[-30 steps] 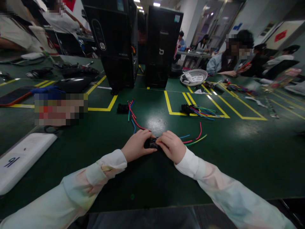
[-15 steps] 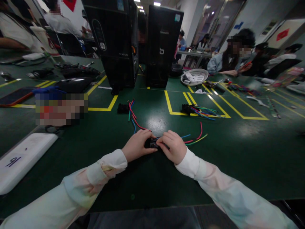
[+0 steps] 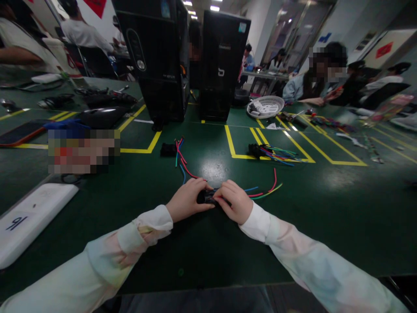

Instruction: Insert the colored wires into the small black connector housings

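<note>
A small black block [image 3: 206, 197], like a wire connector, is held low over the table between my two hands. My left hand [image 3: 186, 201] grips its left end between thumb and fingers. At its right end my right hand [image 3: 237, 203] is closed in a pinch; what lies between the fingertips is hidden. Beyond the right hand stick out a blue wire, a red wire and a green-yellow wire [image 3: 269, 191]. Red and blue wires [image 3: 186, 168] run from behind my left hand to another black block [image 3: 168, 150]. A loose red wire piece [image 3: 274, 179] lies to the right.
Ahead lies a black connector [image 3: 256, 150] with several coloured wires. Two black computer towers [image 3: 156, 65] stand further back, beside a white basket [image 3: 265, 106]. A white power bank-like slab [image 3: 35, 217] is at left, near a phone [image 3: 22, 132]. A person [image 3: 301, 87] sits at the far right.
The hands have barely moved and keep the same hold. The wire ends right of my right hand have shifted slightly leftward.
</note>
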`<state>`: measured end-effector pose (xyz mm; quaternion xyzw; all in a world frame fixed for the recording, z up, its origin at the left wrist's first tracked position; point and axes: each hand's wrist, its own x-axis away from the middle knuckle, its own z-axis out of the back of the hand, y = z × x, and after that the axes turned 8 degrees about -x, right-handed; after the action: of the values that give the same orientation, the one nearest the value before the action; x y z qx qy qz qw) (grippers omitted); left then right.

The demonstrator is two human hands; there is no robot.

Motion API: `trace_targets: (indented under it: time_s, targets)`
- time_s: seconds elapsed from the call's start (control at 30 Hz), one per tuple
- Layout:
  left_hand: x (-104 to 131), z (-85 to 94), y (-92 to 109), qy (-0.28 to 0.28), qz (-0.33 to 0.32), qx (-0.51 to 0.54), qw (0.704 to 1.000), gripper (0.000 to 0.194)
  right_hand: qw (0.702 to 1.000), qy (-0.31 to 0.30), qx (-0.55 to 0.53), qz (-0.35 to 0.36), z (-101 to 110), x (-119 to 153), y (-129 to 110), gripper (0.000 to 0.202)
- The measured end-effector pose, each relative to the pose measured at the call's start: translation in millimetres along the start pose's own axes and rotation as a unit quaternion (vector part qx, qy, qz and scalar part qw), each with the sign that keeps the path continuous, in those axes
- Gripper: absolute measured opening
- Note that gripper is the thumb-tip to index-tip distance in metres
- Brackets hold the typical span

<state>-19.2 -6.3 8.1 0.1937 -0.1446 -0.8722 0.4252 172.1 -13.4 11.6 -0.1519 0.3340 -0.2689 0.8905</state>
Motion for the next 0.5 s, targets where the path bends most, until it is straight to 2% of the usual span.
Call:
trace_targets:
  time_s: [0.5]
  targets:
    - [-2.8,0.2,-1.1,-0.004,0.002,0.032,0.999,0.035,1.000,-0.022,0.008,-0.008,0.3,0.9,2.7,0.015]
